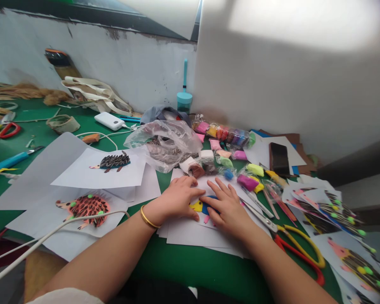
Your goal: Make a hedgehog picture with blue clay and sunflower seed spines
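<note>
Both hands rest on a stack of white paper (pixel 186 236) at the middle of the green table. Between them lies a flat clay animal figure (pixel 196 206) with a yellow head and a blue body; the right hand hides part of it. My left hand (pixel 179 198), below a gold bangle (pixel 148 217), has its fingers spread at the figure's yellow end. Over the blue part lies my right hand (pixel 229 207), fingers apart and pressing on it or resting there; I cannot tell which. A small pink foot shape (pixel 206 219) shows beneath the body.
Scissors (pixel 280 230) with red and yellow handles lie right of the paper. Colourful clay packets (pixel 247 182) and a plastic bag of seeds (pixel 164 147) sit behind. Finished hedgehog pictures (pixel 90 209) lie left, more at right (pixel 354 257). A white cable (pixel 60 226) crosses the left side. A phone (pixel 279 158) lies back right.
</note>
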